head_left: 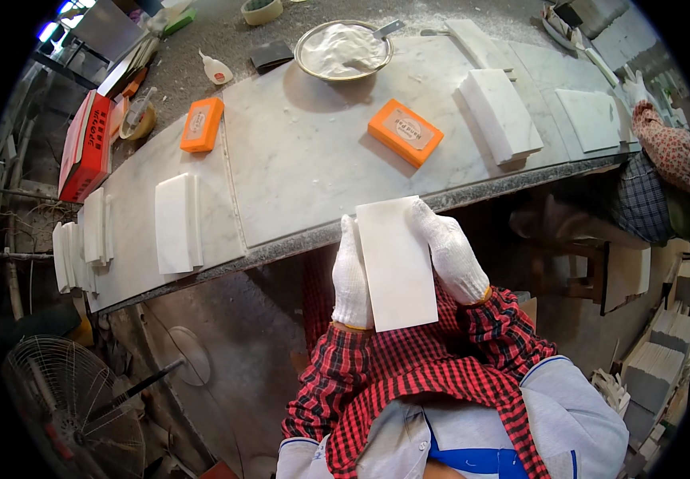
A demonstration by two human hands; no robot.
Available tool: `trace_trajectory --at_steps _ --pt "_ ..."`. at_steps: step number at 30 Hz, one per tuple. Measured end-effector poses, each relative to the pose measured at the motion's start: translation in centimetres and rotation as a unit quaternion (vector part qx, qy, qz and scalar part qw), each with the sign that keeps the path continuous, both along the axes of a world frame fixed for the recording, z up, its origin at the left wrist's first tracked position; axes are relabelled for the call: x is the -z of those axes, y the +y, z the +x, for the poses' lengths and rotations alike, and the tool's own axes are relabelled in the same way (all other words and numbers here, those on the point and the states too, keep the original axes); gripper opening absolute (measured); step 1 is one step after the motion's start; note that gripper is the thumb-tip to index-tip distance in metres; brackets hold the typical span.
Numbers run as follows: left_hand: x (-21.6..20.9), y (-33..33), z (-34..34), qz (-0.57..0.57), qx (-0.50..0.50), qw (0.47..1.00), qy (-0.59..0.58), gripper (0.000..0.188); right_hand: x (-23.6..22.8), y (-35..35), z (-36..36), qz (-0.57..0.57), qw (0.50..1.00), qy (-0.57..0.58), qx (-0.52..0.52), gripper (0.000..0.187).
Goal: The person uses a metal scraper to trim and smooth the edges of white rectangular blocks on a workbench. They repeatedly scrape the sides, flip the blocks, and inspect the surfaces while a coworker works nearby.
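A white rectangular stone tile (397, 267) is held between my two gloved hands, just off the table's front edge. My left hand (350, 275) grips its left long side, and my right hand (450, 251) grips the upper right side. Both wear white knit gloves, and the tile hides part of the fingers. Beyond my hands an orange hand pad block (406, 132) lies on the marble-topped table (297, 176). To the right of that block is a stack of white tiles (502, 116).
A metal bowl of white powder (345, 49) stands at the back with a scraper in it. Another orange block (202, 125), a white squeeze bottle (215, 69) and tile stacks (177, 223) are at left. A fan (77, 411) stands lower left; a co-worker's arm (664, 132) reaches in at right.
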State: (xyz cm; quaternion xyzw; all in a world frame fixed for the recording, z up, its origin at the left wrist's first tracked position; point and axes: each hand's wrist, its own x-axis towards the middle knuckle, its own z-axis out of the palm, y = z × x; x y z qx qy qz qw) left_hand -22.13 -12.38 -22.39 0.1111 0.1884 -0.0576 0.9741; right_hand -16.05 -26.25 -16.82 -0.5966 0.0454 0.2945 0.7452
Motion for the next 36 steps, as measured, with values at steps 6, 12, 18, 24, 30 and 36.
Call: trace_trajectory --at_steps 6,12,18,24,30,36 --pt "-0.1 -1.3 -0.5 0.069 -0.035 0.997 0.022 0.061 1.1 -0.7 0.2 0.016 0.999 0.034 0.027 0.058" --pt "0.1 -1.2 -2.1 0.086 -0.014 0.996 -0.004 0.066 1.7 -1.0 0.4 0.016 0.998 0.021 0.050 0.058" --pt "-1.1 -1.2 -4.1 0.107 -0.036 0.993 -0.031 0.094 3.0 -2.1 0.4 -0.005 0.998 0.044 0.043 0.061" --pt "0.4 -1.4 -3.4 0.127 -0.081 0.968 -0.199 0.093 2.5 -0.8 -1.2 0.006 1.000 -0.005 0.020 0.054" --pt "-1.3 -0.8 -3.6 0.044 -0.134 0.986 -0.093 0.082 1.4 1.0 -3.3 0.014 0.997 -0.064 -0.026 0.068" --pt "-1.3 0.8 -3.9 0.004 -0.120 0.989 -0.087 0.083 2.1 0.4 -3.6 0.018 0.991 -0.102 -0.085 0.080"
